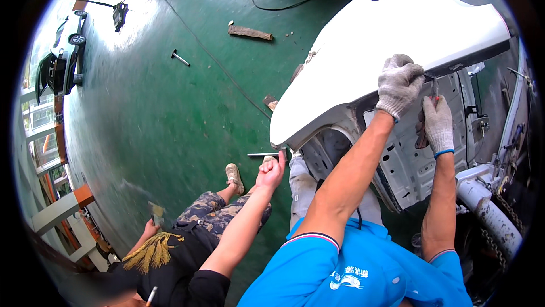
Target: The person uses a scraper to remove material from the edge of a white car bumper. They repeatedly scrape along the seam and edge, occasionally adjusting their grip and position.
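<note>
Gripping the top edge of the glossy white curved metal car fender (392, 34) with my gloved left hand (399, 82), fingers clamped over it, I hold a slim tool (434, 92) in my gloved right hand (438, 124) just below, against the grey car body (409, 165).

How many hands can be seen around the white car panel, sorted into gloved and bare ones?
Gloved hands: 2, the left hand gripping the white car panel at its edge and the right hand just below it.
Bare hands: 1, a co-worker's hand under the panel's lower corner.
Total: 3
</note>
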`<state>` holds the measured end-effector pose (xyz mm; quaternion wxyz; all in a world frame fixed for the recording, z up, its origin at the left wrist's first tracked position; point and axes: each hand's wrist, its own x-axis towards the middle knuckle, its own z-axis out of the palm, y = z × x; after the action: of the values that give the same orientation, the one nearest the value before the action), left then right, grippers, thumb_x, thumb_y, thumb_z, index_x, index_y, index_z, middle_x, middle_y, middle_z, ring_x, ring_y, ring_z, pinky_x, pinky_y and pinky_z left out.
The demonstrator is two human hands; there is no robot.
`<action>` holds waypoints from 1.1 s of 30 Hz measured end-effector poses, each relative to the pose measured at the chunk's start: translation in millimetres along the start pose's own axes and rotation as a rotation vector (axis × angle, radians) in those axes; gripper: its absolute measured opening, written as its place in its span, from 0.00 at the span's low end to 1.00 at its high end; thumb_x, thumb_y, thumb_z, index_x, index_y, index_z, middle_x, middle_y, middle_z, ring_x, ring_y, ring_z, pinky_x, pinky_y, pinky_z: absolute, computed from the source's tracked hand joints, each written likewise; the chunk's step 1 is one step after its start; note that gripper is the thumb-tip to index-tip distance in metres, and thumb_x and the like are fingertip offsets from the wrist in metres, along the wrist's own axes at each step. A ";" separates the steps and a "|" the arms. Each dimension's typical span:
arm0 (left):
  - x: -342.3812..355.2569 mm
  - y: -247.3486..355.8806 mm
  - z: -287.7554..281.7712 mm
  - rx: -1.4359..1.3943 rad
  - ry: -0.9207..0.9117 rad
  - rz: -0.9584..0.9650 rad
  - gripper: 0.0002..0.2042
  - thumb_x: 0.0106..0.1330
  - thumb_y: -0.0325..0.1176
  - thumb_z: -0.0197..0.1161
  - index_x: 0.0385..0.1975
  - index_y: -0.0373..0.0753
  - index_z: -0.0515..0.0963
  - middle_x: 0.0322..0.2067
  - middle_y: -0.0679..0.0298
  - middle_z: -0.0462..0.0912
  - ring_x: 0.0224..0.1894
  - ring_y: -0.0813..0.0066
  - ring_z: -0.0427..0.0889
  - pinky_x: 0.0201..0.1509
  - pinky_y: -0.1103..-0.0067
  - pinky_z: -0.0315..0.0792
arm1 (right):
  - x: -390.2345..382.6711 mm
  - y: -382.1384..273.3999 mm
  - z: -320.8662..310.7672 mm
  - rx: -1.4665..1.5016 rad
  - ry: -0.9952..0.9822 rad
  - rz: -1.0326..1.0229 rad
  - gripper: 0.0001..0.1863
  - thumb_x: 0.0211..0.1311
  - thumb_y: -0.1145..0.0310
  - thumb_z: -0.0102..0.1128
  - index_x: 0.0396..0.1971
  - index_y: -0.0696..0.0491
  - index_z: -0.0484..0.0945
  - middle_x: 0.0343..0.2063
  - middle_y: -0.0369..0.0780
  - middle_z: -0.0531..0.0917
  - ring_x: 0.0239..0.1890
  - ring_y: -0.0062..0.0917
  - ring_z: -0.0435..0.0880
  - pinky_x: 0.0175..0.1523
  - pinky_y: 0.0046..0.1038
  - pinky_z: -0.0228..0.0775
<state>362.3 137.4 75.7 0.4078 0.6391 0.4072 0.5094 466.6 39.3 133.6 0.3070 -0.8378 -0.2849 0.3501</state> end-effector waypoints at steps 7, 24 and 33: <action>0.2 0.7 3.6 -0.026 -0.021 0.009 0.07 0.53 0.28 0.75 0.33 0.42 0.89 0.40 0.56 0.85 0.47 0.56 0.84 0.51 0.64 0.80 | -2.5 -4.4 -4.1 -0.021 0.027 -0.019 0.15 0.75 0.59 0.59 0.41 0.58 0.72 0.22 0.39 0.78 0.16 0.25 0.80 0.21 0.30 0.73; -0.1 0.6 -0.1 -0.020 -0.012 0.018 0.09 0.53 0.27 0.74 0.35 0.40 0.90 0.40 0.54 0.85 0.46 0.56 0.84 0.50 0.66 0.80 | -2.5 -4.2 1.8 0.045 0.028 -0.023 0.15 0.75 0.59 0.59 0.40 0.58 0.73 0.21 0.39 0.79 0.16 0.24 0.80 0.21 0.31 0.73; 0.8 2.0 -0.6 -0.036 -0.034 0.003 0.08 0.54 0.26 0.74 0.35 0.40 0.89 0.40 0.55 0.85 0.46 0.56 0.84 0.50 0.66 0.79 | -5.5 -9.3 -6.3 0.003 -0.012 -0.019 0.17 0.75 0.58 0.59 0.41 0.59 0.73 0.23 0.40 0.79 0.18 0.25 0.81 0.24 0.31 0.74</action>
<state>362.1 137.5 77.9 0.4252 0.6410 0.3900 0.5062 465.6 39.5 146.1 0.3099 -0.8325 -0.2941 0.3527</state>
